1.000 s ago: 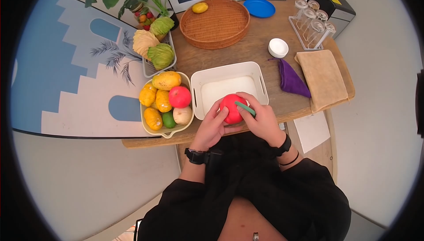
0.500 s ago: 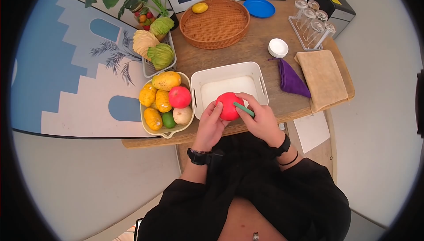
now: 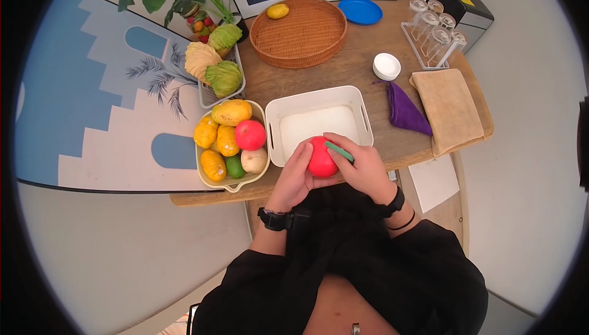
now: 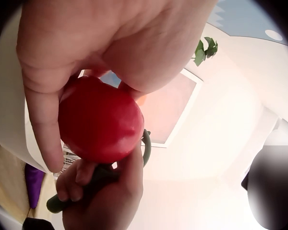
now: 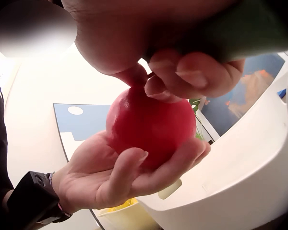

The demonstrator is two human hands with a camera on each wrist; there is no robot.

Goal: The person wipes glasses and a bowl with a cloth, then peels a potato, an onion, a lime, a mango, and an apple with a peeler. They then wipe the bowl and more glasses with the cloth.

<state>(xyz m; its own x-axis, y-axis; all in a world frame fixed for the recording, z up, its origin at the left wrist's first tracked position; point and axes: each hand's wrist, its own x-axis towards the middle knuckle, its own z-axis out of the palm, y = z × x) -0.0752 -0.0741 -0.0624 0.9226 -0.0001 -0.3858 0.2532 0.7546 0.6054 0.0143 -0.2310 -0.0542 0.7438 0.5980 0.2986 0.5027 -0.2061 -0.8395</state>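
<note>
A smooth red fruit (image 3: 321,156) is held over the near rim of the white tub (image 3: 319,97). It is cupped from below by the left hand (image 3: 294,177), fingers curled round its side. A green tool (image 3: 340,151) is gripped in the right hand (image 3: 367,172), whose fingertips rest against the fruit. The skin looks glossy, so it is judged slippery, firm and fairly light; a hold across its widest part, palm beneath, seems safest
</note>
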